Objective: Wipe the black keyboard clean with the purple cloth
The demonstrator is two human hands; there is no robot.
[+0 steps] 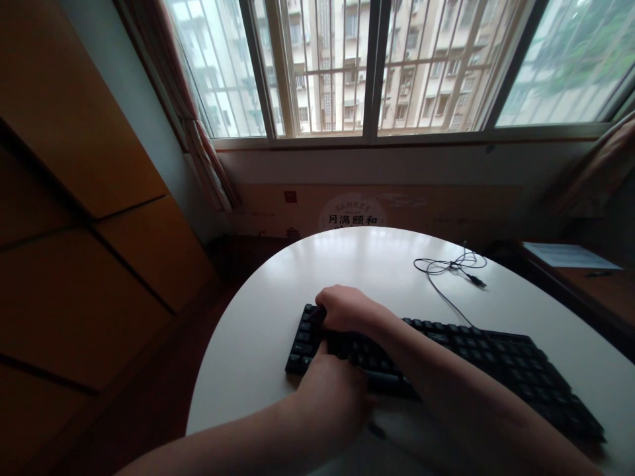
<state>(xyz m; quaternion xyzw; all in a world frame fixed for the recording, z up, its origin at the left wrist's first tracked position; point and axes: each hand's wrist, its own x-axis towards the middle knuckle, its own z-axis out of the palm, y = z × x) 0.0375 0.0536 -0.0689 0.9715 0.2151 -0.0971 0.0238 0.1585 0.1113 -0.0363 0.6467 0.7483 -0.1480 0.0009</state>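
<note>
A black full-size keyboard (461, 347) lies slantwise on a round white table (248, 337). Over its left end, my right hand (350, 307) is closed around a small dark object (317, 316), its kind hard to make out against the keys. My right forearm crosses above the middle of the keyboard. Nearer to me, my left hand (332, 396) rests at the front edge of the keyboard, one finger stretched onto the keys and the others curled and partly hidden. Beside it on the table is a small dark item (377, 431), dim and blurred.
The keyboard's cable (449, 266) lies loosely coiled behind it, ending in a USB plug (476, 280). A brown side table (570, 284) with paper sheets (570, 255) stands at the right. A wooden cabinet (64, 291) is on the left, and a printed cardboard box (421, 205) lies under the window.
</note>
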